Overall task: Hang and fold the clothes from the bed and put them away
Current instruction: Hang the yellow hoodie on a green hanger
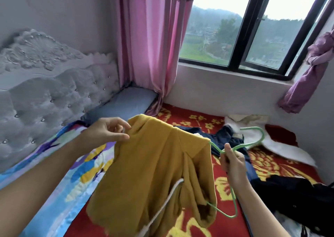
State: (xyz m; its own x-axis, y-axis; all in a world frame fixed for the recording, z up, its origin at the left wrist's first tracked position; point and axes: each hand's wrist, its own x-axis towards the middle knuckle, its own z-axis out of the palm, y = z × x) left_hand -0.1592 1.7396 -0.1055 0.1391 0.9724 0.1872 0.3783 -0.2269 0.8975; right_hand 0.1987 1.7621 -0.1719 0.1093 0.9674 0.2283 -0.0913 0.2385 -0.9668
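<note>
Mustard top [153, 164] hangs between both hands over the bed [274, 166]: left hand [108, 131] pinches its far shoulder, right hand [233, 161] grips the green hanger [263, 135] by the neck just right of it, one hanger arm tucked inside.

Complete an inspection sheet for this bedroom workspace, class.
Surface: bed with red blanket patterned in yellow flowers.
Job's things: mustard-yellow knitted garment partly on thin green wire hanger; dark blue jeans and black garment lying on the bed.
Clutter: crumpled white cloth.
Hands: left hand pinches the garment's shoulder; right hand grips the hanger.
Cables: white cord against the garment, purpose unclear.
Surroundings: grey tufted headboard, pink curtain, black-framed window.
</note>
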